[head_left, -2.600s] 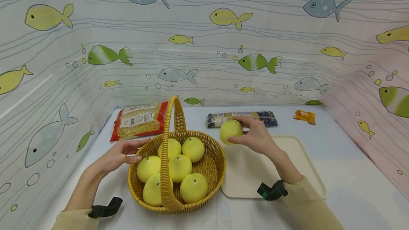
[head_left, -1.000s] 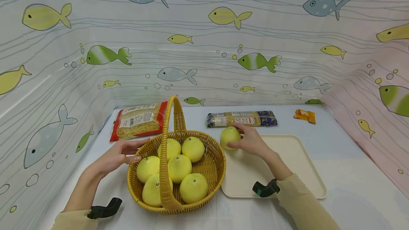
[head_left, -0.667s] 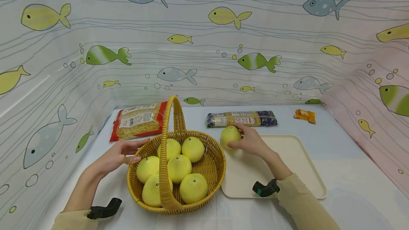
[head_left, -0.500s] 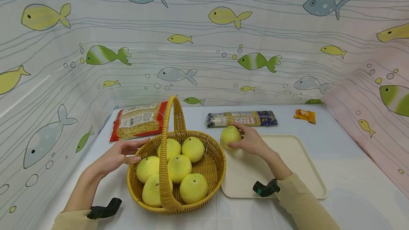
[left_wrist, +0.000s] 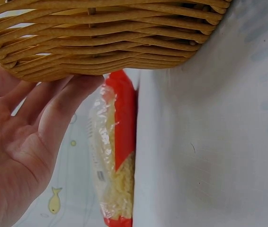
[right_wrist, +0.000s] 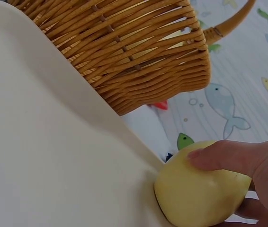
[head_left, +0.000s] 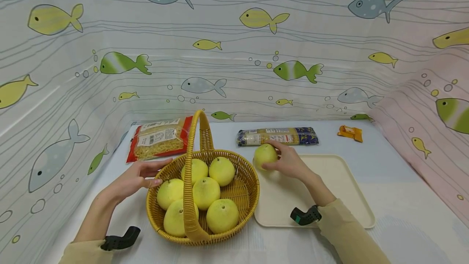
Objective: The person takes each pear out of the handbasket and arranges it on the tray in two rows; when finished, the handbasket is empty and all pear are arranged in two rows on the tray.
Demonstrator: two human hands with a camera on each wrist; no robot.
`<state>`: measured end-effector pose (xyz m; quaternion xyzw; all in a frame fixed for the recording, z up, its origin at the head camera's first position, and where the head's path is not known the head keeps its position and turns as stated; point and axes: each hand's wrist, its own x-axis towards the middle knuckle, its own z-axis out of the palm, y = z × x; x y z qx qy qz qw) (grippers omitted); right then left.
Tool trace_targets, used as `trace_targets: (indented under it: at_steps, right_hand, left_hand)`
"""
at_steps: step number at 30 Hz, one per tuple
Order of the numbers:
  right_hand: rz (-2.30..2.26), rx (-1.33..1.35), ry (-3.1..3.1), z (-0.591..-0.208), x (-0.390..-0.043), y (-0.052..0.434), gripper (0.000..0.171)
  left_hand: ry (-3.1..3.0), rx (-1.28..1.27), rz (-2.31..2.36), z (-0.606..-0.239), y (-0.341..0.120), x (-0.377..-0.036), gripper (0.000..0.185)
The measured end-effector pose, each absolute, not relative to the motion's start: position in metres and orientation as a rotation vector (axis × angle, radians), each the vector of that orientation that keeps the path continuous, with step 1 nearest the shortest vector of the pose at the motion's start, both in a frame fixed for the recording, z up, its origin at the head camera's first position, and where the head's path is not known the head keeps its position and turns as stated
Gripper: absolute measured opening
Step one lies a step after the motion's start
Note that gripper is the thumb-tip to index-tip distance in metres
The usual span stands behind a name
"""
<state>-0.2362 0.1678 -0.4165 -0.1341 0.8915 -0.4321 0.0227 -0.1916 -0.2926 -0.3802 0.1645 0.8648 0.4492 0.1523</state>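
Observation:
My right hand [head_left: 291, 162] holds a round yellow-green pear [head_left: 265, 157] between thumb and fingers at the far left corner of the cream tray [head_left: 311, 207]. In the right wrist view, the pear [right_wrist: 200, 189] sits against the tray's raised edge, its far side hidden by the fingers. Left of the tray stands a wicker basket [head_left: 253, 207] with a tall arched handle and several more pears [head_left: 222, 215] inside. My left hand [head_left: 128, 180] touches the basket's left rim. In the left wrist view, its fingers [left_wrist: 60, 106] lie fairly straight against the woven side.
Behind the basket lies a red-edged pasta bag [head_left: 159, 139]. A long pasta packet [head_left: 277, 136] lies behind the tray, with a small orange wrapped item [head_left: 349, 133] to its right. Fish-patterned cloth [head_left: 234, 72] encloses the table's back and sides.
Since the earliest frame, my right hand has lowered the pear onto the tray's far left corner. Over the last second it has hardly moved. The left hand and basket stay put.

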Motion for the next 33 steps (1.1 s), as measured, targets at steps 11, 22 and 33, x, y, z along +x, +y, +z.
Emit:
trace_targets:
  at_steps: [11,22,33]
  right_hand:
    - [-1.339,-0.429,2.750,-0.419,-0.237,0.170,0.085]
    - [-1.483,-0.549,2.673,-0.406,-0.239,0.181,0.080]
    - [-1.500,-0.576,2.665,-0.397,-0.236,0.183,0.076]
  left_hand:
    - [2.478,0.488,1.293,-0.380,-0.293,-0.192,0.066]
    - [2.486,0.494,1.286,-0.380,-0.293,-0.191,0.066]
    - [2.490,0.480,1.278,-0.380,-0.293,-0.191,0.066]
